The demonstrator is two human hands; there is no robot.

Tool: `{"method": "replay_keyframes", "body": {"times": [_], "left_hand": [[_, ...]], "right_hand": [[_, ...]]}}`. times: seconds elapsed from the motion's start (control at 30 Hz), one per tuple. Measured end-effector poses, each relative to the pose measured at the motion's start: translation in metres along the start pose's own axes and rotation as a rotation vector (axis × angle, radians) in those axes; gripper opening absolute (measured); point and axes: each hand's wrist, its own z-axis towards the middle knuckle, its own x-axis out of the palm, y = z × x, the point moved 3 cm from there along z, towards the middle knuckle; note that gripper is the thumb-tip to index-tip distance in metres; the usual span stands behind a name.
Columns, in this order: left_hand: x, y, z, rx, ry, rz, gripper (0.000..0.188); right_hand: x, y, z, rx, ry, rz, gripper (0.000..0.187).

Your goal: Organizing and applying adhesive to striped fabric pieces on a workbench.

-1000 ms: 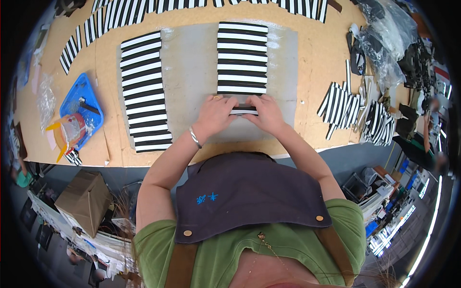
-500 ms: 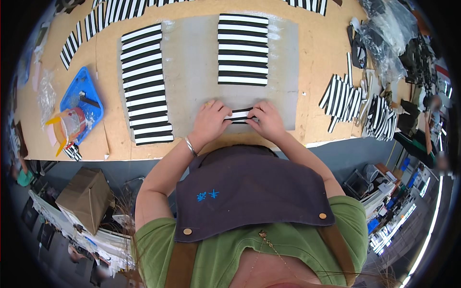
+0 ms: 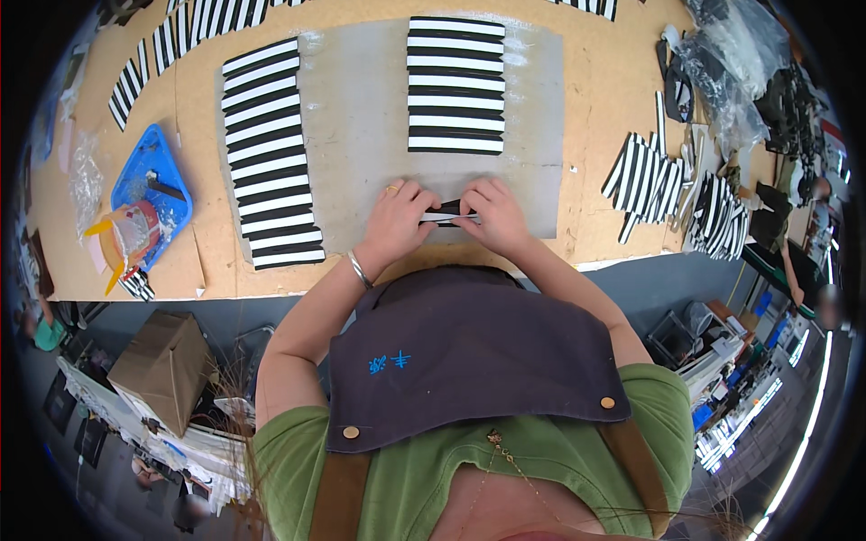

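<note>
My left hand (image 3: 400,216) and my right hand (image 3: 495,216) are close together at the near edge of a grey sheet (image 3: 361,99). Between them they pinch a short black-and-white strip (image 3: 440,216), one hand at each end; its white band looks narrowed, as if folded or tilted. My fingers cover both its ends. Past my hands, a column of similar striped pieces (image 3: 456,86) lies in line on the sheet. A longer column of striped pieces (image 3: 272,158) runs along the sheet's left side.
At the left, a blue tray (image 3: 135,171) holds a dark-handled tool, beside a tub (image 3: 131,236) with white residue. Loose striped strips (image 3: 642,185) are heaped at the right, near clear plastic wrapping (image 3: 740,54). More strips (image 3: 225,18) line the table's far side.
My right hand has shifted slightly left, closer to my left hand. Less of the strip's white band shows between them. The whole view has moved a little.
</note>
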Motion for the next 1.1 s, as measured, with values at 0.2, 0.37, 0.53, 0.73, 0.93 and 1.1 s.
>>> {"method": "replay_keyframes", "body": {"times": [0.2, 0.37, 0.53, 0.73, 0.93, 1.1], "left_hand": [[-0.004, 0.007, 0.009, 0.029, -0.055, -0.080, 0.023], [-0.015, 0.010, 0.031, 0.001, -0.291, -0.177, 0.015], [-0.013, 0.019, 0.041, -0.064, -0.364, 0.022, 0.014], [-0.013, 0.019, 0.043, -0.083, -0.394, 0.026, 0.012], [-0.011, 0.019, 0.041, -0.134, -0.429, 0.001, 0.016], [-0.014, 0.007, 0.023, 0.003, -0.383, 0.049, 0.021]], "right_hand": [[-0.004, -0.012, -0.003, 0.277, -0.012, 0.347, 0.016], [-0.014, -0.034, 0.007, 0.442, -0.196, 0.371, 0.010], [-0.012, -0.045, 0.015, 0.479, -0.325, 0.320, 0.011], [-0.009, -0.051, 0.016, 0.502, -0.364, 0.293, 0.009], [-0.009, -0.049, 0.016, 0.510, -0.366, 0.285, 0.012], [-0.010, -0.028, 0.007, 0.325, -0.346, 0.079, 0.021]]}}
